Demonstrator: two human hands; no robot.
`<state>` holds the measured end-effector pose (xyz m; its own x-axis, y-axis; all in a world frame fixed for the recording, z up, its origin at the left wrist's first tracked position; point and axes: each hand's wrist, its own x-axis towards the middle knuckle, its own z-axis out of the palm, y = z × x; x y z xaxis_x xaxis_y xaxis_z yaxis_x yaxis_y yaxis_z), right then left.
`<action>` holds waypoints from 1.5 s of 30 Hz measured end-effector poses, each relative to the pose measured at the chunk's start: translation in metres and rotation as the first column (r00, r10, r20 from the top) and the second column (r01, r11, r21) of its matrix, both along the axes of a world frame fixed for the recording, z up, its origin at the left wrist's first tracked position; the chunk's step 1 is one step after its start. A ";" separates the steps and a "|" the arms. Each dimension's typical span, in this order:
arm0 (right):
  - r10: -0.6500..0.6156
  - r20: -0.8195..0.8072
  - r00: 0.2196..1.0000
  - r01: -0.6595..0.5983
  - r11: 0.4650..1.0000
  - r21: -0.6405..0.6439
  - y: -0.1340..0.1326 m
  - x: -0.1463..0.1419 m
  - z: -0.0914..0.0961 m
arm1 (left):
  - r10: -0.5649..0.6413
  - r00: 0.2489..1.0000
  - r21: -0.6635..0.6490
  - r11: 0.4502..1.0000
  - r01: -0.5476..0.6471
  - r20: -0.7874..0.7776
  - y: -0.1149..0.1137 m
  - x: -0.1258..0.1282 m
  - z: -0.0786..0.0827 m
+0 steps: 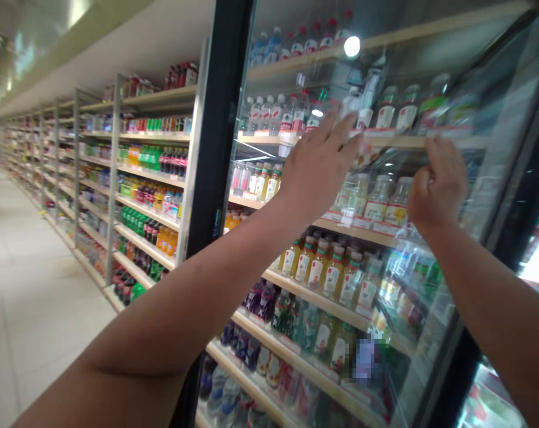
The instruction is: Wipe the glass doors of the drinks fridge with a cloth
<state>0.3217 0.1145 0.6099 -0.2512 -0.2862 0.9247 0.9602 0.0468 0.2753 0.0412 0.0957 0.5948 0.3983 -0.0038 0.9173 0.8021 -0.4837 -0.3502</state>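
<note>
A glass door with reflections across it stands in front of shelves of bottled drinks. My left hand is raised at the glass, fingers stretched out and slightly apart. By its fingertips is a small blurred patch of colour, and I cannot tell if it is a reflection. To the right, my right hand is held up at the glass with its fingers curled in. Whatever it may hold is hidden. Behind the hands are bottles with yellow labels and, lower, a row of yellow drink bottles.
The dark door frame rises left of my left arm. Beyond it, open shelves of drinks run along a pale floor. Another dark upright frame stands at the right.
</note>
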 end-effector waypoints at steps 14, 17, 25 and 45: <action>0.023 -0.007 1.000 -0.023 1.000 0.007 -0.004 -0.003 -0.003 | -0.055 0.992 0.067 0.996 0.063 -0.111 0.006 -0.006 0.002; 0.030 -0.001 1.000 -0.030 1.000 0.008 -0.005 -0.005 -0.004 | -0.038 0.991 0.077 0.996 0.048 -0.130 0.001 -0.006 0.000; 0.021 0.001 1.000 -0.021 1.000 0.019 -0.003 -0.003 -0.002 | -0.017 0.985 0.034 0.999 0.023 -0.174 0.002 -0.011 0.005; -0.070 0.068 0.995 0.081 0.983 -0.165 0.001 -0.020 -0.006 | 0.050 0.961 0.004 0.999 -0.050 -0.270 0.024 -0.002 -0.017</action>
